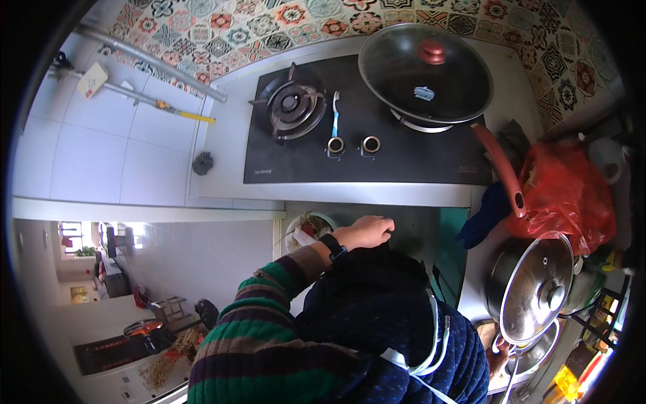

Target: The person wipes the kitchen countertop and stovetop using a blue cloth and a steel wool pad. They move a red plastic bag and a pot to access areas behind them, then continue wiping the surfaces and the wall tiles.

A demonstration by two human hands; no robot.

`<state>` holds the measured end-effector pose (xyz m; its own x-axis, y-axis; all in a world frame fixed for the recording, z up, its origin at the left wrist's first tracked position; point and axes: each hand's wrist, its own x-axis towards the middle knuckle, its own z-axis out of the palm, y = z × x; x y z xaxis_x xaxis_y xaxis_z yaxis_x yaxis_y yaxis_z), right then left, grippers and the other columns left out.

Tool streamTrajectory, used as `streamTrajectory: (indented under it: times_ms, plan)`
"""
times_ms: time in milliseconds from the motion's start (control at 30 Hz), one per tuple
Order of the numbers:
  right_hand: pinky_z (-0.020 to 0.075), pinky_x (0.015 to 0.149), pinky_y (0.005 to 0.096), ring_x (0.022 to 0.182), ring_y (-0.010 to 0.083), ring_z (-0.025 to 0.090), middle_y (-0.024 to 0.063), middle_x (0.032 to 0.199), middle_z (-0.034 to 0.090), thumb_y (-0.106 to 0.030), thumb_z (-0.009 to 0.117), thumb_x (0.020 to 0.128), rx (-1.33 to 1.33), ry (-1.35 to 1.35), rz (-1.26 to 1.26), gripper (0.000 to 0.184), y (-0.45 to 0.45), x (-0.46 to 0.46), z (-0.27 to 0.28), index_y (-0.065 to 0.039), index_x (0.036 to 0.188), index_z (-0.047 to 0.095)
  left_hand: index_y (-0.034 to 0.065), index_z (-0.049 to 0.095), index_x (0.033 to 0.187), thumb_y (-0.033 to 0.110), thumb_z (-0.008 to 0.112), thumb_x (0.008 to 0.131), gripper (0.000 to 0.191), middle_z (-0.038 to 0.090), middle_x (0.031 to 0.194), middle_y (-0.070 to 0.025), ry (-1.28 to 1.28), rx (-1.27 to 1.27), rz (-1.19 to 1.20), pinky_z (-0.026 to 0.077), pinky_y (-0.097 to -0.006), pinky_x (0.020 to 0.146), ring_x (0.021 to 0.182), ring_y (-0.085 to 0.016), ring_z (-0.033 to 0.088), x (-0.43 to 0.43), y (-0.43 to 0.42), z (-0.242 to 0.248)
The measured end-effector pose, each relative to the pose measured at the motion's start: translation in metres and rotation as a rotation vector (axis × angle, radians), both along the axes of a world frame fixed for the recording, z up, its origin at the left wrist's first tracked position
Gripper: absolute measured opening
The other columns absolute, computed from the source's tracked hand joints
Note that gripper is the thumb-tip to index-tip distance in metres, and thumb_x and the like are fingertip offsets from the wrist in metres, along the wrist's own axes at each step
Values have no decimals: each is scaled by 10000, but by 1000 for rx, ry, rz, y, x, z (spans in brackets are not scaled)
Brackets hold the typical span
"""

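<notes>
My left hand [367,233], with a dark watch [333,247] on its wrist, hangs in front of my body, below the counter's front edge. Its fingers are curled, and whether anything is inside them is hidden. At the lower right, my right hand [498,357] is beside the near end of a steel pot [508,272] covered by a glass lid [535,288]. Its fingertips are at the pot's near side handle and the rim of a steel bowl [547,348]; its grip is partly hidden. A metal utensil handle [513,376] sticks out of the bowl.
A lidded wok [426,96] stands on the right burner of the black gas hob [298,161], its red handle [499,166] jutting over the right counter. A toothbrush [335,115] lies near the left burner [290,103]. A red plastic bag [565,192] sits at right; a bucket [310,227] is below.
</notes>
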<state>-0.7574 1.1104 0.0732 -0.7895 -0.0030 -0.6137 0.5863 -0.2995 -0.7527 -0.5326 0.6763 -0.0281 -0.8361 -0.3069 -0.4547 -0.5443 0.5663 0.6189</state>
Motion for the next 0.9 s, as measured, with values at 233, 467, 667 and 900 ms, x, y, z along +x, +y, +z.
streamTrajectory:
  times_ms: [233, 467, 667, 900]
  plan:
    - [447, 727, 285, 764, 150, 543, 43, 865, 573, 25, 521, 703, 159, 8, 47, 333, 6, 34, 32, -51, 1027, 542, 75, 598, 1012, 214, 574, 874, 198, 667, 932, -129, 92, -46, 223, 504, -420, 748, 876, -327, 636, 62, -21, -25]
    - [432, 637, 278, 667, 145, 517, 38, 774, 551, 13, 489, 688, 323, 11, 99, 276, 12, 79, 88, -48, 953, 535, 77, 596, 948, 124, 599, 865, 96, 642, 873, -128, 462, -375, 822, 491, -418, 717, 820, -335, 611, 161, -55, -24]
    - [419, 560, 272, 584, 141, 495, 33, 697, 533, 3, 463, 676, 261, 14, 263, 230, -34, 96, 111, -45, 891, 528, 63, 572, 981, 91, 612, 843, 146, 600, 1021, -130, 436, -816, 1007, 432, -436, 858, 982, -346, 537, 270, -107, -35]
    - [416, 519, 292, 549, 174, 495, 63, 709, 550, 88, 448, 660, -67, -69, 780, 295, -203, 85, 92, -1, 922, 550, 16, 551, 978, 98, 601, 833, 174, 558, 1084, -192, 284, -854, 1140, 406, -464, 915, 1037, -371, 519, 314, -140, -52]
